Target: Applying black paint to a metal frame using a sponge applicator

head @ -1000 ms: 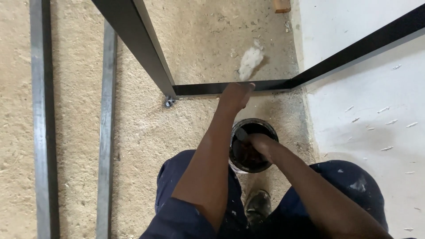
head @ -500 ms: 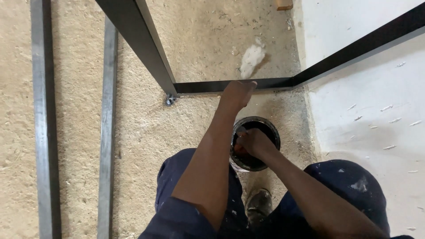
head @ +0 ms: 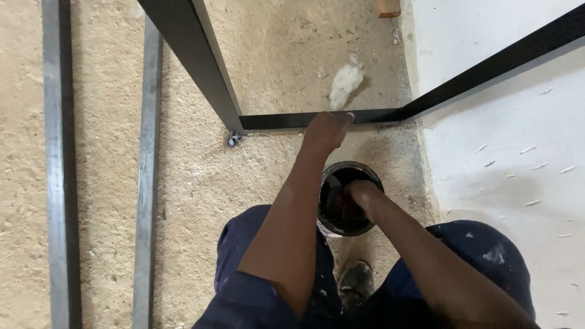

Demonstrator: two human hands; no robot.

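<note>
My left hand (head: 326, 130) rests on the low black metal bar (head: 274, 121) of a black steel frame, fingers wrapped over its top edge. My right hand (head: 358, 196) reaches down into an open round can of black paint (head: 332, 181) that stands on the sandy floor just below the bar. That hand is closed on something inside the can; earlier frames show a pale handle there, a brush as far as I can tell, now mostly hidden. My knees in dark blue trousers flank the can.
Two bare grey steel bars (head: 60, 183) (head: 146, 183) lie lengthwise on the sawdust floor at left. Black frame bars rise up left (head: 189, 55) and up right (head: 499, 64). A white wall or board (head: 518, 152) fills the right. A white clump (head: 344, 82) lies beyond the frame.
My right hand has shifted inside the paint can, sinking deeper so the pale handle no longer shows. My left hand stays on the black bar.
</note>
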